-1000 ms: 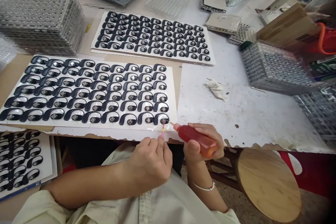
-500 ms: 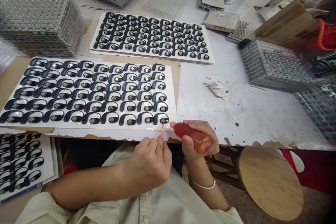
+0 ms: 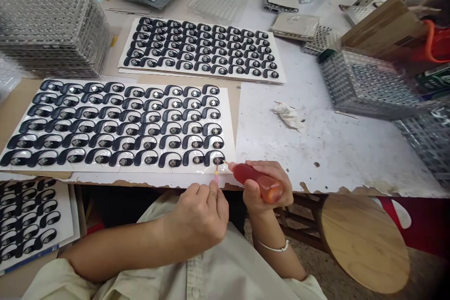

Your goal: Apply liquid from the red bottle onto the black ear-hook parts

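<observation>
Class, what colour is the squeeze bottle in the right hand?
The squeeze bottle is translucent red, orange at the end; head view.

The person is wearing one loose pale cream shirt [image 3: 225, 276], its front placket with small buttons [image 3: 194, 277] showing; a wide left sleeve [image 3: 47, 281] and right sleeve [image 3: 302, 288] of the same cloth ending near the elbows; one thin silver bangle [image 3: 270, 246] circling the right wrist [image 3: 260, 229].
</observation>
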The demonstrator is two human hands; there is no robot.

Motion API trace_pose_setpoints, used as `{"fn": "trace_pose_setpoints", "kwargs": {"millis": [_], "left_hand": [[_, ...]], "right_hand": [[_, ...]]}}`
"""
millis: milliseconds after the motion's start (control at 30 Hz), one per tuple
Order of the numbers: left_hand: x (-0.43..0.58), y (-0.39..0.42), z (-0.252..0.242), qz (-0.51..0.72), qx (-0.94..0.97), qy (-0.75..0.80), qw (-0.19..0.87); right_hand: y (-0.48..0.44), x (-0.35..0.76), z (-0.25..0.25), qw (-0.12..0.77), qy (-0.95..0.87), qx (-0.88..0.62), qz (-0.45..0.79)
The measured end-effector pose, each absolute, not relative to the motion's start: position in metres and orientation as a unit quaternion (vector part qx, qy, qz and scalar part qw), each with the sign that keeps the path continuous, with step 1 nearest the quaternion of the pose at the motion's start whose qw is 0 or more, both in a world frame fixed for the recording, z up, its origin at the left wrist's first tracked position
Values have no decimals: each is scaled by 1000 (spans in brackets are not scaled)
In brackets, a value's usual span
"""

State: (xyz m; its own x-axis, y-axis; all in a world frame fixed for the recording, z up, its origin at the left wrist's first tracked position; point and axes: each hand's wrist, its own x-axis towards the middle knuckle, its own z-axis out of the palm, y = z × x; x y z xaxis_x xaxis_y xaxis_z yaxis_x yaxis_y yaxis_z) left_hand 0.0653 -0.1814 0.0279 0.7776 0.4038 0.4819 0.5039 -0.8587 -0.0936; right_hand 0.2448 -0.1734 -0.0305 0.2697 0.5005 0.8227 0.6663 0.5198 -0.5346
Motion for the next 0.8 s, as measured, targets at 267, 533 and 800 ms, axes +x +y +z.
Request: {"fn": "trace_pose_setpoints", "kwargs": {"millis": [267,533,800], "left_hand": [[65,-182,28,-226,-939,-238,101],[65,-179,28,-244,-932,-247,109],[57,-171,33,-246,-937,-242,60]], "right_hand": [[-175,245,-31,641,-596,-480,-60],[-176,246,-32,644,-595,-478,-60],[-175,245,-34,650,-599,-463,-65]]}}
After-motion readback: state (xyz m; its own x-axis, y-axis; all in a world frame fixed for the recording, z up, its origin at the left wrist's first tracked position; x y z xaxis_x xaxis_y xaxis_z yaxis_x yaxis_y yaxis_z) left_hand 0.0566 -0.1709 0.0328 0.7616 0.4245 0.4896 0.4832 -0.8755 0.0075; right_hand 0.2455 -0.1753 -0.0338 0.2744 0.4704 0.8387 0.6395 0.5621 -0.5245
